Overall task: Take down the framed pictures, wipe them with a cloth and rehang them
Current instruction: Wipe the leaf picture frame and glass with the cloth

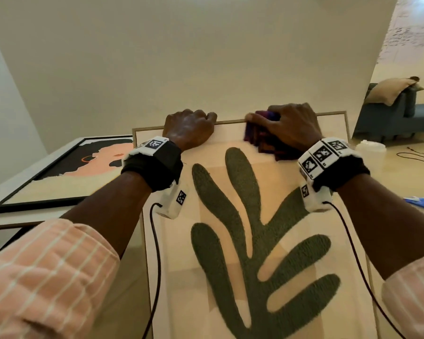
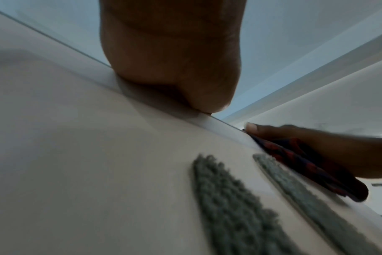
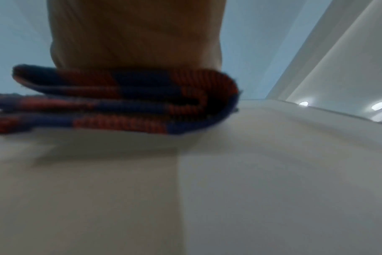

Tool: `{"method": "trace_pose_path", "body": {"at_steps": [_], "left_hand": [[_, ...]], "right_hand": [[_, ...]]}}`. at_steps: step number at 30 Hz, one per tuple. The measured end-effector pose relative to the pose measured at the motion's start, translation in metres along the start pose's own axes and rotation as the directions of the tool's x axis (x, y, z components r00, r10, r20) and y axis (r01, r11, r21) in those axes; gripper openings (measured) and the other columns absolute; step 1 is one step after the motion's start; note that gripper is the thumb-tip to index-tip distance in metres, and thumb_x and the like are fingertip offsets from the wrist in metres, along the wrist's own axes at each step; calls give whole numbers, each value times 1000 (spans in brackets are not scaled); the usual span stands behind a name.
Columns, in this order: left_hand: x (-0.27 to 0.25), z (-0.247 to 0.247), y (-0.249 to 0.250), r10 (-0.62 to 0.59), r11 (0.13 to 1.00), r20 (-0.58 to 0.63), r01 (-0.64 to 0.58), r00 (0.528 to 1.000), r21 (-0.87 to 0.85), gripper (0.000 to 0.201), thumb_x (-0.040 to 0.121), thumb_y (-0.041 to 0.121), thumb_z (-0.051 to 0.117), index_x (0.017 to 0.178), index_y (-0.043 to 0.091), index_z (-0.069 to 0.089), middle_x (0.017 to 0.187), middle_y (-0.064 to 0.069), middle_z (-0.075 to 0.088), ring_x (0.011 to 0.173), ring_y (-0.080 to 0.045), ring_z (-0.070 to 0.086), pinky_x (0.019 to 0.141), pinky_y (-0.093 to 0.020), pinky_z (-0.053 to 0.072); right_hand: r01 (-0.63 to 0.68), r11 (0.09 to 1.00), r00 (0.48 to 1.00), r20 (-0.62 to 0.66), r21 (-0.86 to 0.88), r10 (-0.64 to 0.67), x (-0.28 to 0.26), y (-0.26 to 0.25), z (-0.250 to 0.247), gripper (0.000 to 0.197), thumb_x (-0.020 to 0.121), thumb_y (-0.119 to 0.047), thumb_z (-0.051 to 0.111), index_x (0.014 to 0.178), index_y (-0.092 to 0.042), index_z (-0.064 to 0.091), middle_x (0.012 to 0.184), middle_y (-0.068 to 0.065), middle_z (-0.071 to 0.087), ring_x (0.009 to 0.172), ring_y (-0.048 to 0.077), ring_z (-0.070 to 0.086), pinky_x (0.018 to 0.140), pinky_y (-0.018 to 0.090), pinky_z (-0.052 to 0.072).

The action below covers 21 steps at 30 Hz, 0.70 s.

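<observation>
showing green leaf shape, framed picture (image 1: 267,241)

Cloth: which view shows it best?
Right wrist: the folded red-and-blue cloth fills the frame under the right hand, layers visible. Head view shows it blurred and mostly covered; left wrist shows only its edge.

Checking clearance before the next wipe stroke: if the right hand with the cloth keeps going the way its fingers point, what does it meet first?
The right hand already has the cloth at the picture's top frame edge. Past that, the plain wall comes next; how near it is cannot be judged.
</observation>
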State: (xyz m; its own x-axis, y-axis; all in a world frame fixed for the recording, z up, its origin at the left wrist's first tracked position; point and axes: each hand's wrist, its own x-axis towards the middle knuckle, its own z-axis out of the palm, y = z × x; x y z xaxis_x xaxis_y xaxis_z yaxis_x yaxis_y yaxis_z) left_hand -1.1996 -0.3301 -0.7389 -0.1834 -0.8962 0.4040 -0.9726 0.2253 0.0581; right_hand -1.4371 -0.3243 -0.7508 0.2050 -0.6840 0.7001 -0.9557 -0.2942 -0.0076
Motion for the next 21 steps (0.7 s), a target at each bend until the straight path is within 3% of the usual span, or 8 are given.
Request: {"method": "trace_pose_path", "body": {"at_steps": [2, 5, 7, 9, 12, 14, 18, 21], "left_hand": [[2, -3, 9, -17, 998, 54, 21, 998, -56, 44, 103, 43, 20, 115, 21, 56, 115, -3, 61, 91, -22, 49, 77, -35, 34], [8, -14, 43, 28, 964, 165, 17, 986, -266, 57, 102, 55, 16, 123, 20, 55, 130, -11, 56, 112, -29, 53, 85, -37, 35], [7, -17, 59, 25, 942, 152, 28, 988, -334, 69, 99, 64, 7, 116, 21, 58, 128, -10, 57, 112, -29, 53, 87, -37, 34], [2, -11, 63, 54, 969, 88, -31, 995, -247, 66, 100, 61, 6, 113, 22, 58, 119, -10, 61, 102, -28, 56, 89, -38, 39], [-1, -5, 73, 74, 986, 40, -67, 996, -151, 58, 105, 49, 9, 136, 21, 48, 125, -13, 59, 109, -30, 55, 93, -41, 39], [3, -3, 85, 77, 980, 31, -69, 997, -189, 61, 104, 49, 7, 136, 19, 49, 129, -14, 58, 115, -31, 54, 95, -41, 36], [5, 4, 87, 134, 966, -16, -135, 991, -220, 61, 104, 49, 7, 127, 16, 54, 115, -14, 63, 103, -31, 58, 91, -41, 40], [5, 9, 81, 127, 981, -18, -128, 992, -148, 55, 106, 46, 11, 127, 18, 54, 120, -13, 61, 108, -32, 56, 89, -40, 37]], "right_hand": [[-5, 1000, 1000, 6, -25, 5, -3, -1, 3, 65, 85, -80, 30, 71, -22, 55, 61, -6, 51, 63, 17, 50, 79, 37, 37], [97, 992, 995, 4, -77, -97, 2, -15, 11, 59, 90, -74, 27, 81, -22, 54, 73, -4, 54, 72, 18, 50, 83, 39, 34], [129, 991, 992, 20, -44, -128, 1, -8, 5, 55, 91, -71, 26, 83, -24, 54, 73, -4, 54, 71, 18, 52, 81, 38, 36], [40, 999, 999, 20, -4, -40, -7, 18, -4, 59, 92, -72, 27, 76, -23, 56, 63, -4, 53, 61, 17, 51, 78, 36, 40], [-144, 985, 989, -44, -99, 140, -20, 42, -10, 71, 92, -72, 19, 61, -18, 52, 52, -3, 47, 51, 14, 43, 85, 43, 40], [-137, 977, 990, -59, -162, 129, -15, 34, -2, 74, 93, -71, 13, 61, -18, 53, 56, -3, 51, 56, 16, 44, 85, 43, 36], [2, 992, 999, -41, -127, -7, -15, 31, 2, 70, 91, -73, 10, 76, -20, 55, 70, -2, 55, 71, 20, 50, 84, 41, 35], [-101, 987, 993, -74, -122, 92, -21, 56, -5, 80, 83, -82, 3, 75, -20, 53, 71, 0, 55, 74, 23, 52, 86, 43, 35]]}}
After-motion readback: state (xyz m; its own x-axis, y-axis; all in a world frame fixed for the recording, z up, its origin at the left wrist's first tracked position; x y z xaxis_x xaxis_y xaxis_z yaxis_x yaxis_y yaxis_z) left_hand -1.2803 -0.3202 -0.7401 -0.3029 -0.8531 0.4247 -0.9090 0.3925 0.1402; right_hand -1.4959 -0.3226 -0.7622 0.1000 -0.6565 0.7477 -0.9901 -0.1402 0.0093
